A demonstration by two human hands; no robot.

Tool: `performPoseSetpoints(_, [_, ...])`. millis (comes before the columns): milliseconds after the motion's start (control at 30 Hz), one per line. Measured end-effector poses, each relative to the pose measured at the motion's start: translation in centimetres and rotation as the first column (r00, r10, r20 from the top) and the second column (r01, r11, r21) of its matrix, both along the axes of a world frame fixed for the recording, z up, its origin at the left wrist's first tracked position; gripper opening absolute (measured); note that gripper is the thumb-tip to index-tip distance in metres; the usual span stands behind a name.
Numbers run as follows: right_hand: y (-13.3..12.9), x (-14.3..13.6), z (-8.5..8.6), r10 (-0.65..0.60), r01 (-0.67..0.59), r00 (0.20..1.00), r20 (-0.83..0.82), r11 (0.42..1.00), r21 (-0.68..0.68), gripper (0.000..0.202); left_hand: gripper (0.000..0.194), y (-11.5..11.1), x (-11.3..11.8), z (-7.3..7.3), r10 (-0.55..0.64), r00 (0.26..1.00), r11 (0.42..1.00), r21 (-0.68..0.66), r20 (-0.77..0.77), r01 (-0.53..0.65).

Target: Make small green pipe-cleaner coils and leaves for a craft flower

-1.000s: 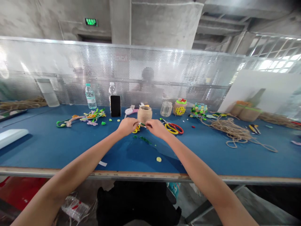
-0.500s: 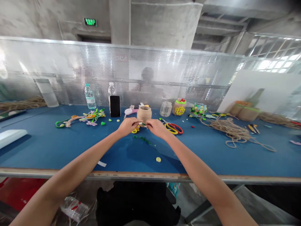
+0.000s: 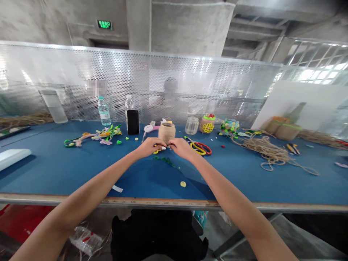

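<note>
A twine-wrapped jar (image 3: 166, 132) stands upright at the middle of the table. My left hand (image 3: 151, 146) is at its front left, the fingers pinched, with a small white piece (image 3: 163, 148) showing at the fingertips. Opposite it, my right hand (image 3: 178, 145) also pinches at the jar's lower front, the fingertips almost meeting the left ones. What lies between the fingers is too small and covered to make out. Dark green fuzzy bits (image 3: 168, 161) lie on the blue tabletop just before the hands. Yellow-and-red-handled scissors (image 3: 200, 148) rest right of my right hand.
Behind the jar stand a phone (image 3: 133, 122), water bottles (image 3: 104, 111), an empty glass jar (image 3: 191, 125) and a jar with a yellow flower (image 3: 207, 124). Loose twine (image 3: 268, 148) spreads at right. Colourful fuzzy stems (image 3: 107, 135) lie at left. A yellow disc (image 3: 183, 184) sits nearer.
Both hands have shifted slightly down along the jar's front. The green bit seen between the fingertips is now hidden, and the white piece has moved lower.
</note>
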State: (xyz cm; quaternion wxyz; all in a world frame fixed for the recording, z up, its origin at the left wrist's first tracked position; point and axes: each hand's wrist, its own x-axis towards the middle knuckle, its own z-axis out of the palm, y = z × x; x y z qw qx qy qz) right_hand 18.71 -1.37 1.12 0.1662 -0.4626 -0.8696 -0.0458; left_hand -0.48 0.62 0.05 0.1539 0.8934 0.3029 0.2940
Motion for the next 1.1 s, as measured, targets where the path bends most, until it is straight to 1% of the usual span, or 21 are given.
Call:
performPoseSetpoints(133, [-0.09,-0.12,0.01,-0.005,0.005,1.000,0.010,1.000,-0.006,0.019,0.019,-0.03,-0.03,0.06,0.036,0.999,0.999,0.032,-0.016,-0.036])
performPoseSetpoints(400, [-0.24,-0.26,0.09,0.003,-0.003,1.000,-0.014,1.000,-0.019,0.018,0.021,0.07,0.02,-0.08,0.099,0.995,0.994,0.047,-0.031,-0.097])
performPoseSetpoints(667, [-0.09,-0.47,-0.23,0.048,-0.052,0.994,-0.101,0.998,-0.037,0.018,0.022,0.11,0.45,-0.38,0.225,0.973,0.971,0.071,0.044,-0.228])
performPoseSetpoints(900, [-0.16,-0.47,-0.10,0.062,-0.068,0.988,-0.140,0.997,-0.032,0.018,0.022,0.30,0.35,-0.42,0.255,0.966,0.964,0.065,0.051,-0.258])
performPoseSetpoints(1033, [-0.16,-0.30,0.10,0.072,-0.077,0.984,-0.161,0.997,-0.027,0.018,0.022,0.12,0.20,-0.10,0.281,0.959,0.958,0.054,0.033,-0.282])
performPoseSetpoints(1100, [-0.14,-0.23,0.15,0.080,-0.087,0.981,-0.175,0.996,-0.028,0.018,0.022,-0.08,0.11,0.16,0.274,0.961,0.960,0.048,0.030,-0.275])
